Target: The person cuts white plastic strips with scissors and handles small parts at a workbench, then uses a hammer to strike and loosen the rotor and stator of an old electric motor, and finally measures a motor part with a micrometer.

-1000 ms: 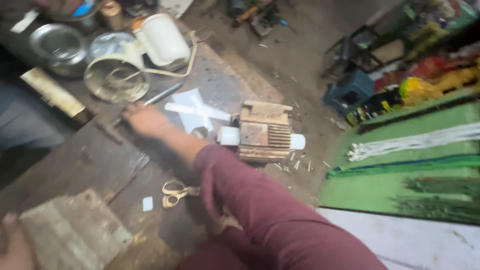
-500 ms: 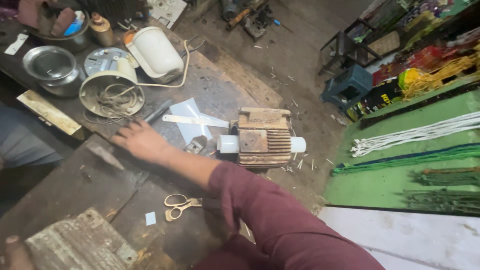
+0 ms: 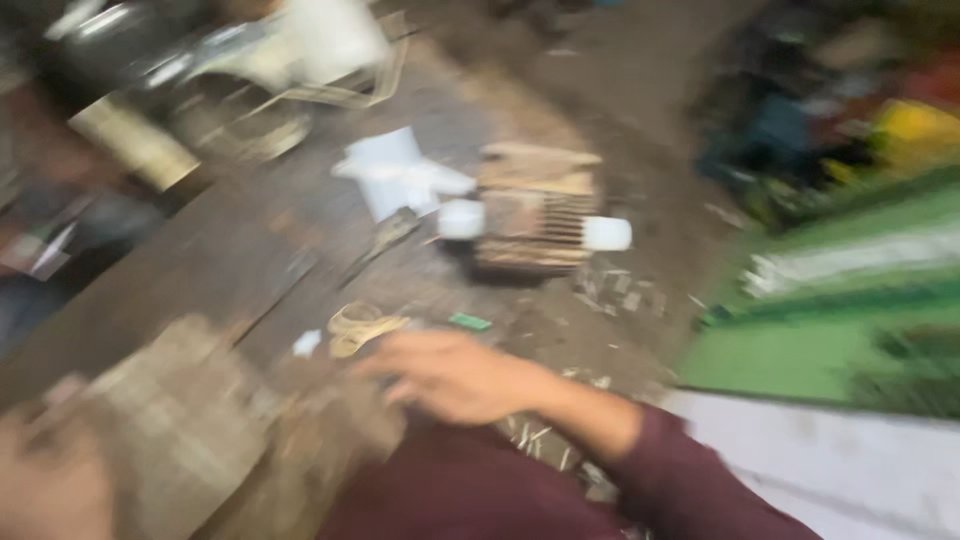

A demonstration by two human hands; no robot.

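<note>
Motion blur covers nearly everything now, so I must be careful with details. What changed is clear enough: half a second ago the right hand lay flat far out on the counter, near the round metal pan, with the arm stretched over the scissors; now the right hand has come back toward the body and sits low in the middle of the frame, fingers loosely spread and pointing to the left, holding nothing as far as I can see. The scissors with pale handles lie just beside its fingertips, slightly above and to the left, and I cannot tell if they touch. A small green chip and a small white scrap lie near them. The left hand is only a blurred shape at the lower left corner, well apart from the right one; if it holds something, the picture does not show it. The finned motor block with white caps on its ends stays in the centre, next to the white folded sheet. The white container and the metal pan are at the upper left. I judge the reach to the far side is finished, and the hand is now nearest to the scissors.
</note>
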